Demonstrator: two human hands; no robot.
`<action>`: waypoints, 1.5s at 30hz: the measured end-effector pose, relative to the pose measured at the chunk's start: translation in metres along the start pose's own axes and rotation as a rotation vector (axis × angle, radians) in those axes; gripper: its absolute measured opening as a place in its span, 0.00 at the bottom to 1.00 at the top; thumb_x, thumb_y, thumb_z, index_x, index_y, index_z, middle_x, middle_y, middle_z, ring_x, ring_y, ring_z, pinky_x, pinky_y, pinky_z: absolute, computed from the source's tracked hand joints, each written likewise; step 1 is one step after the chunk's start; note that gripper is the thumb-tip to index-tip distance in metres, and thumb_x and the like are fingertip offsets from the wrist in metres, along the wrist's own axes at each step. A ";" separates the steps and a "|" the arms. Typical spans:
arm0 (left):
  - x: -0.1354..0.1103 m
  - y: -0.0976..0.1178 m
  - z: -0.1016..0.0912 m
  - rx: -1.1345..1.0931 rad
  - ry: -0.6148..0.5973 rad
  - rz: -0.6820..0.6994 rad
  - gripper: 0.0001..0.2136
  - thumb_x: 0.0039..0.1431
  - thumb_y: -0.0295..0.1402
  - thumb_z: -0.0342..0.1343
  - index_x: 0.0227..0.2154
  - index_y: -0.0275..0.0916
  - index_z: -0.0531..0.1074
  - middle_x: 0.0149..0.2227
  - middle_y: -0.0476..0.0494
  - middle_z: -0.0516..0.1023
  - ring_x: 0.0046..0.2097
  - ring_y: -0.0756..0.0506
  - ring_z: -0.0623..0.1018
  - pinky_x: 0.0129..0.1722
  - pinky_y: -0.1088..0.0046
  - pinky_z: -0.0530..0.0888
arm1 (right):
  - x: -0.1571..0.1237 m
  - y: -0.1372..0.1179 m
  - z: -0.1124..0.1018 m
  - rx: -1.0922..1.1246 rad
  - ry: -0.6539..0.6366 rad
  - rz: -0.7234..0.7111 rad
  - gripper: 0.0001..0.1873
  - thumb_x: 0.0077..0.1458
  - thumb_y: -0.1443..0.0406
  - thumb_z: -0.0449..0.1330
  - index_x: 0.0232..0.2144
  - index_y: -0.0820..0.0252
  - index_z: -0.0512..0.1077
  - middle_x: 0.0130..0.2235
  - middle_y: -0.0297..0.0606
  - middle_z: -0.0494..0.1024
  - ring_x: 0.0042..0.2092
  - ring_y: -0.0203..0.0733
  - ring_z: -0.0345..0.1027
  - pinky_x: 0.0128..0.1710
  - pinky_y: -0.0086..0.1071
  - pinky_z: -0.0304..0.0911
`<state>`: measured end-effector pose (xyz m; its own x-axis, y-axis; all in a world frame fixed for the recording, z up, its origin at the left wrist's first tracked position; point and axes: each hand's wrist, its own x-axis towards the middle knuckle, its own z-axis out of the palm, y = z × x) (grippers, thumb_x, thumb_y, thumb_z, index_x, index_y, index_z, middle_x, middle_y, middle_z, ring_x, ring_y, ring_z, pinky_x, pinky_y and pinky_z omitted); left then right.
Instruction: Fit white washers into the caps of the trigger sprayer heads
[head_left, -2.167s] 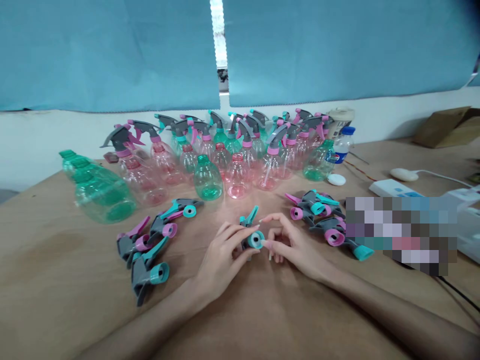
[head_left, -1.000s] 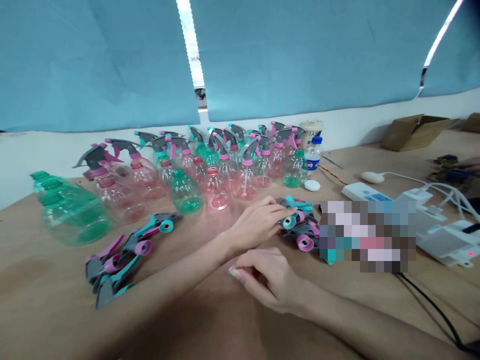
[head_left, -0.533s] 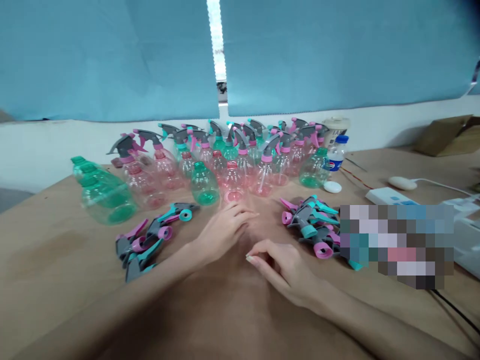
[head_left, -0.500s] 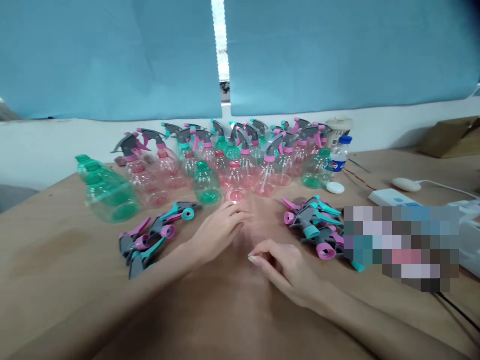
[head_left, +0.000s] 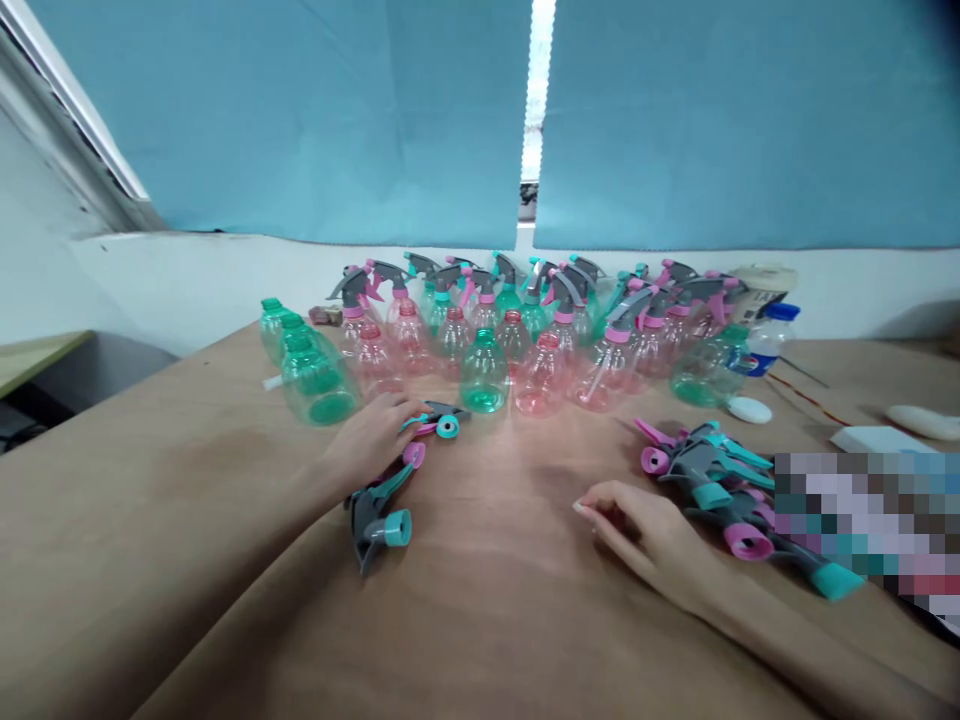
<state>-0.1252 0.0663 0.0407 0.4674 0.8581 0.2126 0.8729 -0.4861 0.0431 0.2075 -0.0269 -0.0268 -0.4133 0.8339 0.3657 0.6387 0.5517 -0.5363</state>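
Observation:
My left hand (head_left: 371,440) reaches out to the left pile of loose grey trigger spray heads (head_left: 382,505). Its fingers lie stretched over the pile, touching a pink-capped head (head_left: 412,455) next to a teal-capped one (head_left: 444,422). My right hand (head_left: 652,530) rests palm down on the brown table (head_left: 487,600) with its fingers curled under; what is beneath them is hidden. It lies just left of the right pile of spray heads (head_left: 712,480).
Headless green bottles (head_left: 311,375) lie at the left. A green bottle (head_left: 484,375) and a pink bottle (head_left: 544,380) stand open in front of several capped spray bottles (head_left: 570,310). A drink bottle (head_left: 765,335), white lid (head_left: 748,409) and white mouse (head_left: 922,420) are at the right.
My view has swung left. My left hand set a teal-capped head on the right pile, then crossed to the left pile. My right hand stayed curled on the table.

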 end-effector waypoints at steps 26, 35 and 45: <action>0.017 0.030 0.002 -0.051 -0.033 0.188 0.17 0.48 0.15 0.46 0.38 0.36 0.71 0.43 0.41 0.66 0.44 0.43 0.68 0.41 0.68 0.67 | 0.056 -0.023 0.005 -0.278 0.008 -0.346 0.10 0.62 0.66 0.47 0.33 0.60 0.68 0.32 0.40 0.74 0.32 0.40 0.68 0.29 0.31 0.61; 0.006 0.063 -0.007 -0.267 0.095 0.170 0.08 0.59 0.30 0.54 0.42 0.39 0.70 0.41 0.44 0.68 0.39 0.46 0.73 0.39 0.70 0.70 | 0.040 -0.045 -0.004 -0.119 -0.069 -0.097 0.29 0.55 0.59 0.60 0.56 0.57 0.57 0.45 0.44 0.75 0.42 0.47 0.72 0.39 0.41 0.67; -0.008 0.120 -0.001 -0.596 0.000 0.120 0.08 0.55 0.37 0.59 0.34 0.39 0.76 0.32 0.49 0.74 0.33 0.47 0.75 0.31 0.74 0.69 | 0.028 -0.057 -0.001 0.724 -0.216 0.218 0.39 0.47 0.60 0.67 0.56 0.55 0.54 0.42 0.38 0.76 0.41 0.42 0.75 0.42 0.40 0.71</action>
<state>-0.0243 0.0007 0.0456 0.5578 0.7913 0.2503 0.5846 -0.5887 0.5583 0.1605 -0.0345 0.0150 -0.4917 0.8671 0.0792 0.1686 0.1841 -0.9683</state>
